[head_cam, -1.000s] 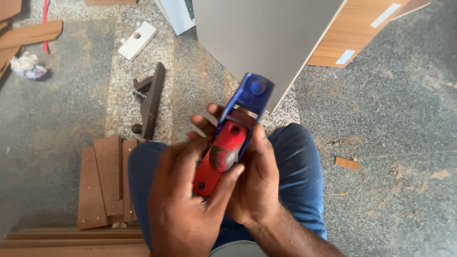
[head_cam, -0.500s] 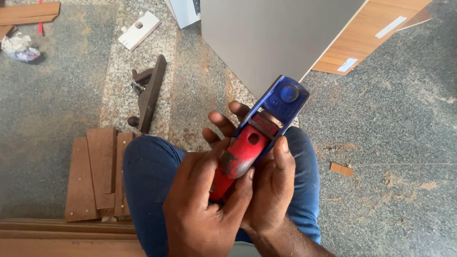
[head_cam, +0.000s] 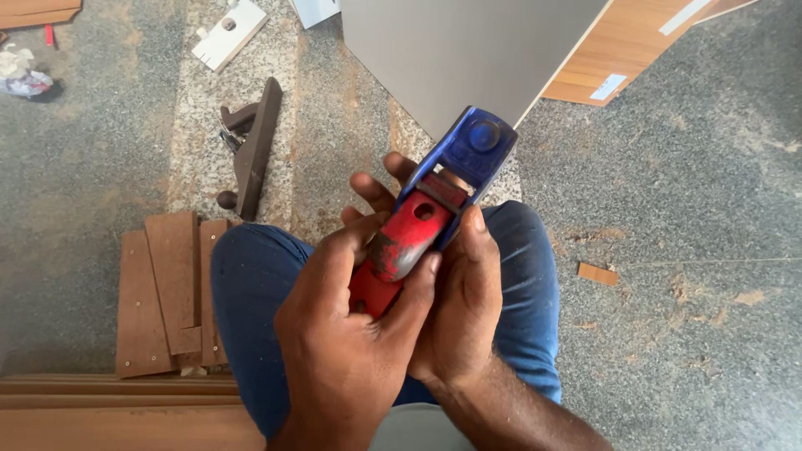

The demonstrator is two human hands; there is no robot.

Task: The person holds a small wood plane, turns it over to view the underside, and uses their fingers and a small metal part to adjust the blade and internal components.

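we cradle the plane [head_cam: 434,209] over our lap, right hand [head_cam: 464,309] wrapped under its blue body to steady it while the left hand [head_cam: 351,334] closes around the red cap, thumb pressing on top. left of the plane, a second plane [head_cam: 251,150] lies on its side on the floor, boards [head_cam: 167,292] beside our knee.

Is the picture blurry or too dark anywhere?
Head view: sharp and evenly daylit; the blue and red hand plane in the left hand and right hand is crisp, with no strong glare; the floor shows only soft shadows.
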